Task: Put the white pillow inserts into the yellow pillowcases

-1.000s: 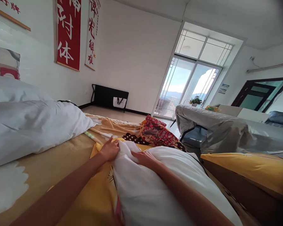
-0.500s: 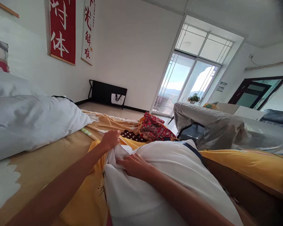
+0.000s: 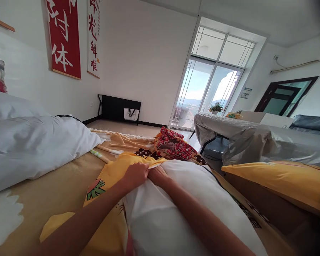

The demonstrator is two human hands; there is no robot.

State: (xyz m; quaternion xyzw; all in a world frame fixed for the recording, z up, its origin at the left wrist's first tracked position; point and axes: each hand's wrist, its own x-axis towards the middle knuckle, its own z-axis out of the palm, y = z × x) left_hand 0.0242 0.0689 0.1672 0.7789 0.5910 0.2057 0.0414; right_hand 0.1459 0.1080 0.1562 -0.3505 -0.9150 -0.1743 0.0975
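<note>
A plump white pillow (image 3: 173,217) lies in front of me, its far corner meeting a yellow pillowcase (image 3: 114,170) printed with a green leafy pattern. My left hand (image 3: 137,174) is closed on the pillowcase's open edge, pulling the cloth toward the pillow corner. Right beside it, my right hand (image 3: 159,176) is closed on the pillow corner; its fingertips are hidden under the yellow edge. Both rest over a tan patterned blanket (image 3: 66,181).
Another white pillow (image 3: 40,149) sits at left. A bunched red plaid cloth (image 3: 173,144) lies on the far blanket. At right are a yellow pillow (image 3: 280,179) and a plastic-covered table (image 3: 237,129) with a potted plant (image 3: 216,107). A black folded frame (image 3: 113,108) leans by the wall.
My left hand has come right and down, bringing the yellow pillowcase edge over the pillow corner. My right hand has slid slightly right and its fingers have gone under the cloth.
</note>
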